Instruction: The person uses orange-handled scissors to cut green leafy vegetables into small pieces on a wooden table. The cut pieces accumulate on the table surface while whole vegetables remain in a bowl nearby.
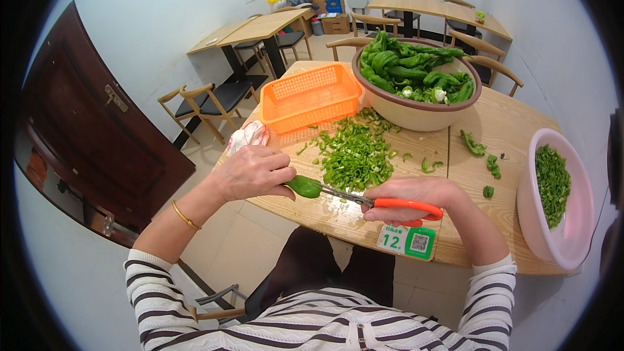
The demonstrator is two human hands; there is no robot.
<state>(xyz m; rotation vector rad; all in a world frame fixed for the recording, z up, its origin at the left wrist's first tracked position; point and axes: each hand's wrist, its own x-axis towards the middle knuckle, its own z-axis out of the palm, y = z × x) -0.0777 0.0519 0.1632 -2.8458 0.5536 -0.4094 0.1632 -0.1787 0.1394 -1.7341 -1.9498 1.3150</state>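
My left hand (258, 171) grips one end of a green pepper (304, 186) above the near edge of the wooden table (419, 151). In my right hand (404, 195) is a pair of scissors (407, 203) with orange-red handles, its blades at the pepper's free end. Just beyond the blades lies a loose heap of cut pepper pieces (356, 153). Behind the heap, a large basin (414, 114) with a brown rim holds many whole green peppers (409, 68). An orange perforated plastic basket (312, 119) stands left of that basin.
At the right edge, a pink basin (529, 214) contains chopped pepper (552, 185). A crumpled cloth (248, 137) lies by the basket. Pepper scraps (473, 142) are scattered right of the table seam. A printed card (407, 240) sits at the front edge. Chairs (224, 100) and other tables stand behind.
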